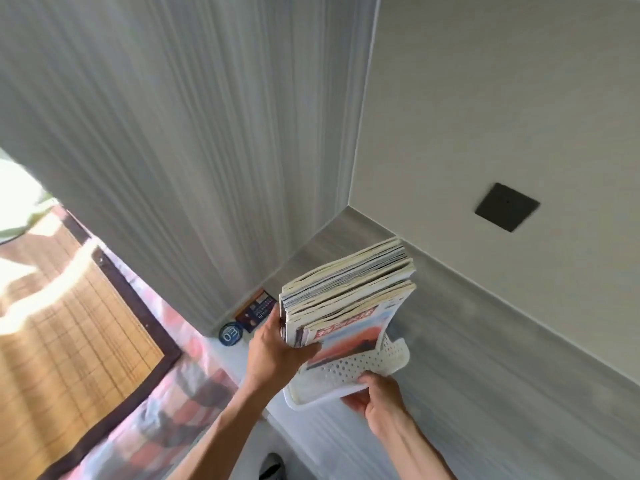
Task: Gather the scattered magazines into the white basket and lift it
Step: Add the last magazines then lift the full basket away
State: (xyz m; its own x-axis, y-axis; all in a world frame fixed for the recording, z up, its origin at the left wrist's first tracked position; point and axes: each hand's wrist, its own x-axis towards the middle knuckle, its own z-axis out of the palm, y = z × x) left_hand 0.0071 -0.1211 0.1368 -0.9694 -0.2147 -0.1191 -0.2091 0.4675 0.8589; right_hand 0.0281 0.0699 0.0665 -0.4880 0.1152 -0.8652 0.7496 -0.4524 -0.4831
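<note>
The person is lifting the white basket, the task's closing step. The right hand is gripping its near rim, fingers curled over the edge; the left hand is clasping the stack of magazines standing in it, just above the right hand. Next, steadying the tilted load seems needed. Beyond the left hand, a round blue item is showing "E0"; the red cover lettering is unreadable.

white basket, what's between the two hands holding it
In the head view, between the left hand and right hand sit the magazines, standing in the white basket, whose perforated wall spans the gap.
</note>
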